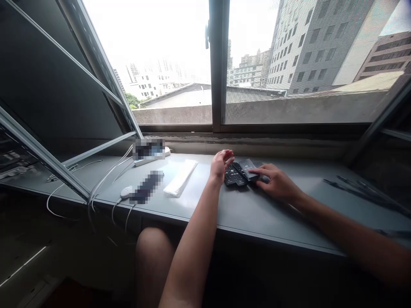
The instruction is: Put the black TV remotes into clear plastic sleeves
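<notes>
Nearer the counter's back edge (205, 155), your right hand (276, 182) touches a plastic-wrapped packet (246, 167) (can't tell if gripping); your left hand (221, 166), loosely spread, flanks black remotes (231, 176).

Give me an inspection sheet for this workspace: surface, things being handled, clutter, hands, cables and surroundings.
Surface: grey desk, bright with window light.
Job's things: black remotes, with a grey packet beside or overlapping them, unclear which.
Clutter: white packet, white disc, white power strip; two areas blurred out.
Hands: left hand beside the remotes, grip unclear; right hand with fingers at the packet.
Cables: white cables at left, some hanging over the desk's front edge; dark strands at right, probably cables.
Surroundings: window ahead, metal frame at left.
</notes>
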`<control>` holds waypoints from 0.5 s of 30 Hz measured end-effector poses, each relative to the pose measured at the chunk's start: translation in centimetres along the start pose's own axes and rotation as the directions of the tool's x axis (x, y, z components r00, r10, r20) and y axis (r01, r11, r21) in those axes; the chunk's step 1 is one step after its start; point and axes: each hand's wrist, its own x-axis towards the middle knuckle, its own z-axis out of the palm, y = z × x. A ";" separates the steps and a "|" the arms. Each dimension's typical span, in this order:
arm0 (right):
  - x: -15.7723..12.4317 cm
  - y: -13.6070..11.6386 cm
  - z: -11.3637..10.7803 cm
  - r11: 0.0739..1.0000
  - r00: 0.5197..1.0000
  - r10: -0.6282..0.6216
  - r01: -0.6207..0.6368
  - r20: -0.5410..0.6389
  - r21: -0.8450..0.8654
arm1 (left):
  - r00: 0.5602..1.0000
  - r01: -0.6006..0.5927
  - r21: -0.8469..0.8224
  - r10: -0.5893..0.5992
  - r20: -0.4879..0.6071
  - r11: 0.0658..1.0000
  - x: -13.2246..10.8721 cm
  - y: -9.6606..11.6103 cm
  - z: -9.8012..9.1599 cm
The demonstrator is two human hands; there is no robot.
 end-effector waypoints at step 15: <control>-0.2 -0.2 0.4 0.995 0.999 0.043 -0.045 0.026 0.094 | 0.872 -0.483 0.874 -0.058 0.486 0.057 -1.7 -1.1 -0.6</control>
